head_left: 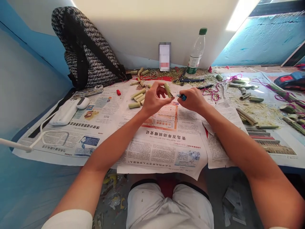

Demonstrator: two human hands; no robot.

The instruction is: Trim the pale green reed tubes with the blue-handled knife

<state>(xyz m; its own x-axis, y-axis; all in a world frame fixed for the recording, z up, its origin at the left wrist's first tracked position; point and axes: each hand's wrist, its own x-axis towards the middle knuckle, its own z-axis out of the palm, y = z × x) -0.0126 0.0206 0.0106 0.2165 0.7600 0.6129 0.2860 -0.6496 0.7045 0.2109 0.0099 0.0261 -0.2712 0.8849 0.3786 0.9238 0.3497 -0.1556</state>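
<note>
Holding a short pale-green tube of rolled leaf or cut stalk [168, 90] pinched between thumb and fingertips, the left hand [154, 99] lifts it just above the newspaper-covered bench [152, 140], near the upper middle of the frame. The fingers are curled but not fully closed, and the tube stands tilted, its lower end toward the other hand. The right hand [192, 99] is closed in a loose fist around a small blue-tipped tool [183, 97], whose tip pokes out toward the tube's lower end; whether tip and tube touch is too fine to tell.

Judging from this, the step in hand is working one tube's end with the tool, perhaps trimming or piercing it. The next move seems to call for a steady pinch on the tube and a careful, well-aimed meeting of the tool tip with its end, the two hands being close together.

Just left of the left hand lies a small heap of similar green tube pieces [137, 98]. Further right, longer green stalks [246, 117] and strands of magenta thread [215, 92] are strewn over the paper. A clear plastic bottle with a green cap [197, 54] stands by the back wall, and a black-and-white patterned bag [88, 51] leans at the upper left.
</note>
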